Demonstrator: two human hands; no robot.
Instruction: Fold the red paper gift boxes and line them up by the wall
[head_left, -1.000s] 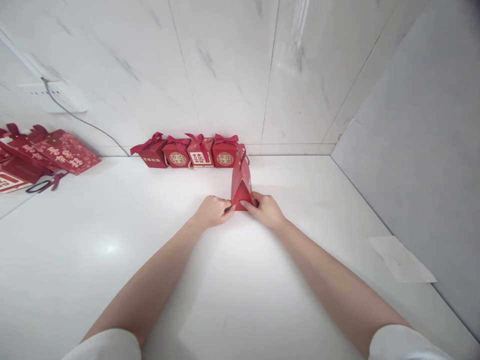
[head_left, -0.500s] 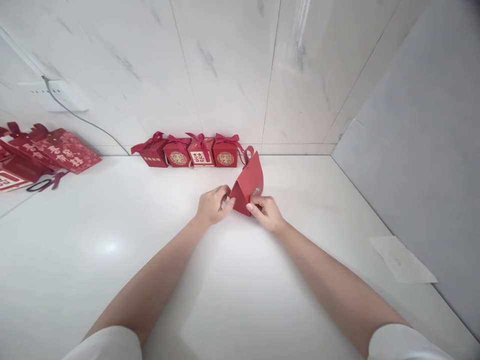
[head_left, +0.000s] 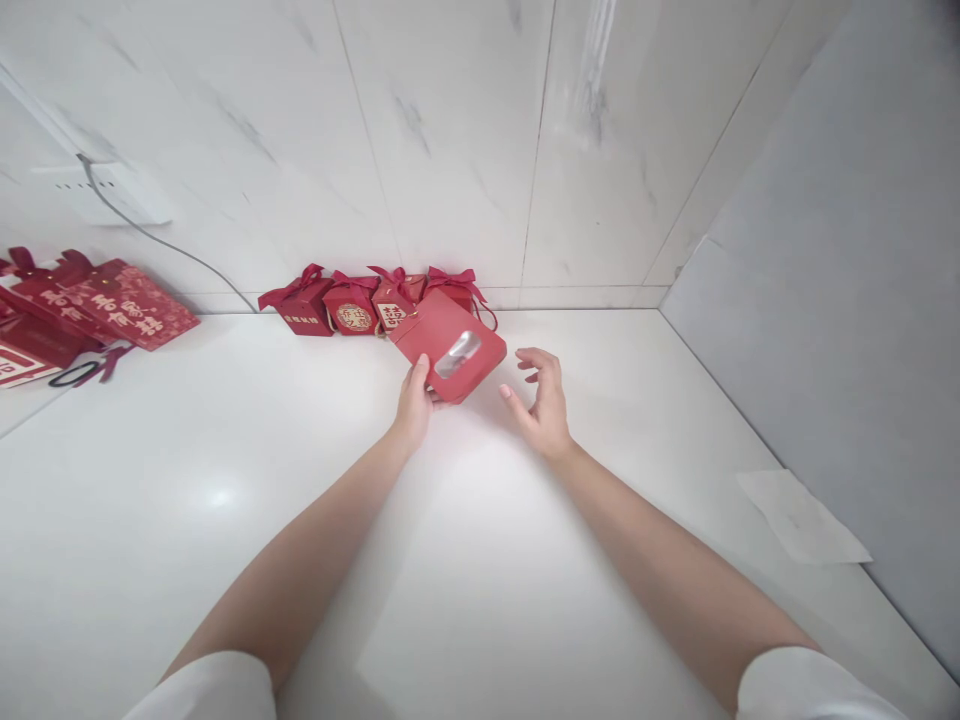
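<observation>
A red paper gift box (head_left: 433,338) with a clear oblong window is tilted above the white tabletop. My left hand (head_left: 417,402) grips its lower left edge, thumb on the front face and fingers underneath. Just to the right of the box, my right hand (head_left: 541,400) is apart from it, fingers curved and spread, holding nothing. Behind the held box stands a row of small red boxes tied with ribbon bows, among them one with a round gold emblem (head_left: 355,318). The held box partly covers the row's right end.
At the far left lie several red gift bags (head_left: 139,308) with ribbons, and black-handled scissors (head_left: 73,374) beside them. A grey cable (head_left: 169,242) runs down the marble-patterned wall (head_left: 450,130). A pale paper sheet (head_left: 802,515) lies near the grey right-hand panel (head_left: 847,300).
The box has turned so its windowed face shows, and it has shifted left. My right hand has let go of it and opened; my left hand keeps its hold.
</observation>
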